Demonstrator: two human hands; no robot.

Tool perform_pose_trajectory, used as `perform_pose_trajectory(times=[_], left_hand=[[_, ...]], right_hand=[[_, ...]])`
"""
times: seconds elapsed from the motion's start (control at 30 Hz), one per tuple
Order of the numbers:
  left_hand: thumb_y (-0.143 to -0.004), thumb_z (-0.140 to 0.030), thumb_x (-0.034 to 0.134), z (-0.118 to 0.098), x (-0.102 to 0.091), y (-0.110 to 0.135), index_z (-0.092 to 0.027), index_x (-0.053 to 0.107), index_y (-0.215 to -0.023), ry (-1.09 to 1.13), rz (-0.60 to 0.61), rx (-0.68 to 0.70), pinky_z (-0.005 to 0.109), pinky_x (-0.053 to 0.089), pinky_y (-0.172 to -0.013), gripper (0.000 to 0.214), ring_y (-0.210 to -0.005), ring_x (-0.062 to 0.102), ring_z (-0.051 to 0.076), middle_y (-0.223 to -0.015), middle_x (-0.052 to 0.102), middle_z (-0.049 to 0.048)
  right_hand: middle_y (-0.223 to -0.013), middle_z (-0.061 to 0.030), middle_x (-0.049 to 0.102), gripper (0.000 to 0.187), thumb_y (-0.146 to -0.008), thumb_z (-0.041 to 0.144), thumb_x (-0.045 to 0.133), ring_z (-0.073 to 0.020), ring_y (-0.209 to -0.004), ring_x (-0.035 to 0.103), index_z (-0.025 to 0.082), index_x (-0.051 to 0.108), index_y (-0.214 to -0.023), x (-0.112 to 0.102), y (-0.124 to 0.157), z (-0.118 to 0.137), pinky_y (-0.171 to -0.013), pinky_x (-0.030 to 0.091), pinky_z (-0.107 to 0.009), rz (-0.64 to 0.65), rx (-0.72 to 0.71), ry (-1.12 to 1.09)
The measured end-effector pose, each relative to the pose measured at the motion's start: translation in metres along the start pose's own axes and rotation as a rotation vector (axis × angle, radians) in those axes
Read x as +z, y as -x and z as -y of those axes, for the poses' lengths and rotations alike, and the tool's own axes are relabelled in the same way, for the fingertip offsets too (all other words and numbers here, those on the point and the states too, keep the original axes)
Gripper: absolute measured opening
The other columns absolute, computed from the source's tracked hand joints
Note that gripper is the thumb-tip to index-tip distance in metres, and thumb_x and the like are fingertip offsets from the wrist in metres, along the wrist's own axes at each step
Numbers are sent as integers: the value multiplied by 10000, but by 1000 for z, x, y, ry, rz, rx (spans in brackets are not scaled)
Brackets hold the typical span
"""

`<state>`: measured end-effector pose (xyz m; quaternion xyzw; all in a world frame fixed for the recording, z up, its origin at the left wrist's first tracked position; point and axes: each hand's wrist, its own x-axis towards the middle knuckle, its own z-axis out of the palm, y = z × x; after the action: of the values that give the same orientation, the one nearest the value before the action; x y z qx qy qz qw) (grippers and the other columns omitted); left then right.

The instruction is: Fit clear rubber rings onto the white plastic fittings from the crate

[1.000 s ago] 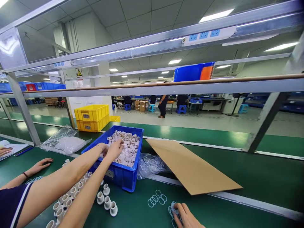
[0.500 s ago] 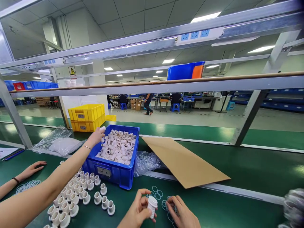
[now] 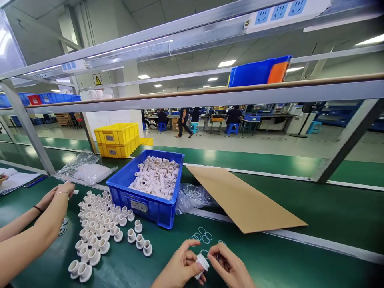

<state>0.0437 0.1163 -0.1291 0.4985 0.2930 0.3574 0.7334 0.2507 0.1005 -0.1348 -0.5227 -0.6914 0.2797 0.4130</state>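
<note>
A smooth green bench top (image 3: 285,260) runs across the view, its far edge marked by a pale metal strip (image 3: 330,250). Above stands a metal frame with a wood-edged shelf (image 3: 210,96); beyond it, a shiny pale floor (image 3: 270,144) leads to seated people and one person in dark clothes (image 3: 183,122) in mid-stride. Two stacked yellow crates (image 3: 118,140), rigid and rectangular, stand past the far edge on the left.

Toward the near edge, the person's left hand (image 3: 184,266) is closed around a white fitting (image 3: 201,264), ribbed and cylindrical, held tilted above the surface. Just beside it, the right hand (image 3: 229,264) has its fingers curled in and fingertips nearly together; a thin pale ring (image 3: 204,252) shows next to them, though whether they grip it cannot be told. More round, pale-blue rings (image 3: 200,236) lie beyond the hands.

A glossy blue plastic bin (image 3: 163,218) full of white tubular pieces (image 3: 157,178) sits near the far edge, beside crinkled clear film (image 3: 192,198) and a flat, matte cardboard sheet (image 3: 240,196) overlapping that edge. Flanged white fittings (image 3: 97,224) crowd the left part, mostly upright, near a co-worker's hands (image 3: 58,194).
</note>
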Motion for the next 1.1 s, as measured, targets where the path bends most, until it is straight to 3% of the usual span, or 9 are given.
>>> perform_pose_trajectory(times=[0.13,0.33,0.4,0.57,0.7,0.8,0.97,1.1], left_hand=[[-750,-473,830,-3,2,3,-170,609,-1181,-92,-7,-6,266,546,-635,572,-679,663,144,-818,620,4],[-757,-359,786,-19,10,9,-174,706,-1058,-430,-134,24,219,513,-549,362,-629,570,112,-823,638,15],[-736,-370,805,-20,10,7,-166,700,-1059,-361,-161,31,228,532,-544,396,-652,583,128,-810,641,19],[-685,-463,875,-7,5,1,-116,631,-1070,75,-103,-22,252,560,-507,573,-617,631,155,-708,637,21],[-695,-479,890,-3,4,1,-89,634,-1091,219,-68,-18,230,559,-489,612,-625,642,144,-755,658,54],[-711,-491,882,-4,5,3,-80,633,-1092,271,-20,-37,216,554,-493,613,-635,652,142,-788,678,80],[-782,-566,801,-2,9,5,-99,611,-1048,297,73,-67,225,534,-516,571,-631,653,144,-827,690,109],[-851,-555,738,6,8,3,-118,662,-1096,93,36,24,258,545,-689,507,-774,625,127,-931,637,69]], right_hand=[[-776,12,583,342,-976,526,553,-156,-625,503,243,665,-822,1,3,10,-590,401,-259,49,19,-28],[-773,6,541,414,-971,574,551,-172,-696,518,238,636,-746,5,7,21,-633,400,-268,97,-31,-188],[-766,4,532,435,-978,590,534,-173,-695,508,239,632,-741,5,8,22,-626,393,-269,101,-52,-171],[-753,5,533,410,-993,567,520,-164,-648,500,249,674,-784,0,8,25,-603,389,-272,118,-25,-36],[-722,18,528,401,-967,567,573,-154,-626,489,239,654,-751,3,7,14,-591,369,-268,109,51,-37],[-720,18,557,416,-935,601,613,-157,-633,496,232,609,-741,7,7,3,-601,373,-271,118,125,-149],[-773,17,547,388,-922,635,617,-181,-703,540,255,686,-960,4,7,8,-659,415,-278,158,144,-314],[-779,5,536,420,-950,622,579,-180,-710,520,256,717,-799,-1,6,24,-670,401,-278,154,76,-231]])
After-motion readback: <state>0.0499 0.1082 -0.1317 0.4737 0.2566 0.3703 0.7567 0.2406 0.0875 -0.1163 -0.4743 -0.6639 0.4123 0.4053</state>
